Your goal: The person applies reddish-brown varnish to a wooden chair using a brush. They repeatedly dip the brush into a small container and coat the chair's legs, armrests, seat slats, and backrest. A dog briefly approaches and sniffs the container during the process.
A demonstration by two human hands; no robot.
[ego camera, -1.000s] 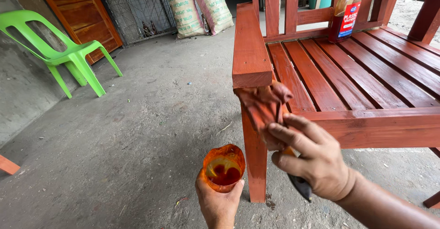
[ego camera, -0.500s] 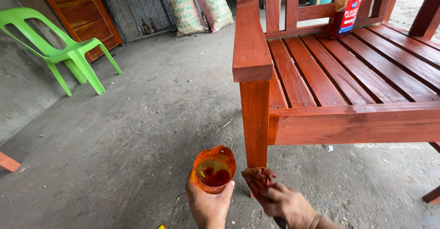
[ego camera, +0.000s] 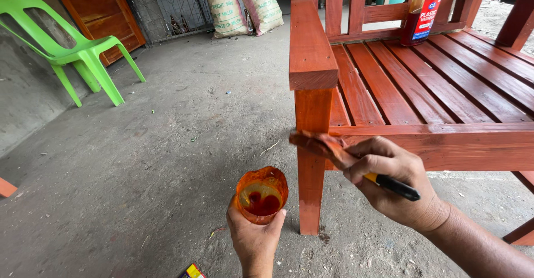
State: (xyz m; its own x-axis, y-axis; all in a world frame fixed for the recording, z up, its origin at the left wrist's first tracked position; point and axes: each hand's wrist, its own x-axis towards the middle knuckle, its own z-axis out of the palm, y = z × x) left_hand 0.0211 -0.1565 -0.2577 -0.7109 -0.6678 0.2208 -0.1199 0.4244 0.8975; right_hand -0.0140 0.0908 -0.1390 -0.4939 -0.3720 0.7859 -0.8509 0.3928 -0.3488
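Cup of red stain gripped by left hand; right hand fingers clasp brush at bench

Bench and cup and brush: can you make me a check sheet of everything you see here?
Surface: grey concrete floor, dusty, with small bits scattered on it.
Job's things: red-brown wooden bench; brush with wet red-brown bristles at the bench's front leg; orange cup with dark red liquid inside.
Clutter: bottle standing on the bench seat; small colourful packet on the floor.
Hands: left hand grips the cup from below; right hand grips the brush handle.
Cables: nothing seen.
Surroundings: green plastic chair, two sacks leaning upright, wire mesh, wooden door panel.
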